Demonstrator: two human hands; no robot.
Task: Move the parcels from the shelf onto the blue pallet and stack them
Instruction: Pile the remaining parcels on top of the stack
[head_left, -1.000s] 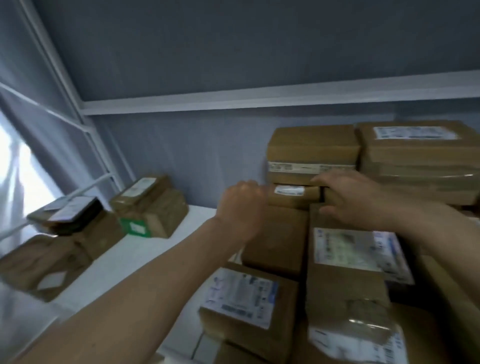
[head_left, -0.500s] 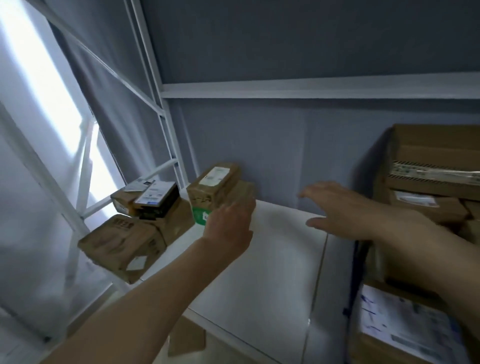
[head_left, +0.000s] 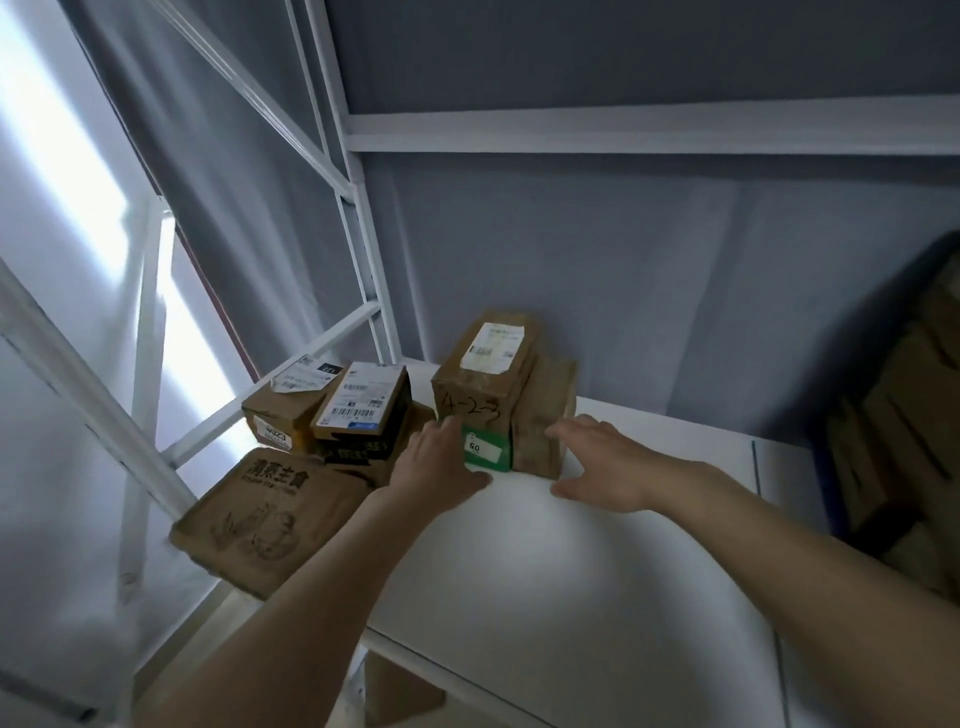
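Observation:
A small stack of parcels stands at the back of the white shelf (head_left: 545, 561): a brown box marked "4-2-3" (head_left: 480, 376) on a green box (head_left: 485, 449), with a plain brown parcel (head_left: 543, 415) beside them on the right. My left hand (head_left: 434, 465) rests open against the left side of the stack. My right hand (head_left: 597, 462) reaches open toward the plain parcel's right front corner, fingertips at it. Neither hand holds anything. The blue pallet is out of view.
More parcels sit on the shelf's left: a large printed brown box (head_left: 270, 519), a dark box with a barcode label (head_left: 361, 410) and a smaller brown box (head_left: 283, 410). White shelf uprights (head_left: 371, 291) rise behind. Dim stacked boxes (head_left: 904, 415) fill the right edge.
My view has swung left from the stacked boxes to the shelf's far corner. Both hands moved forward and closed in on the small stack with the green box.

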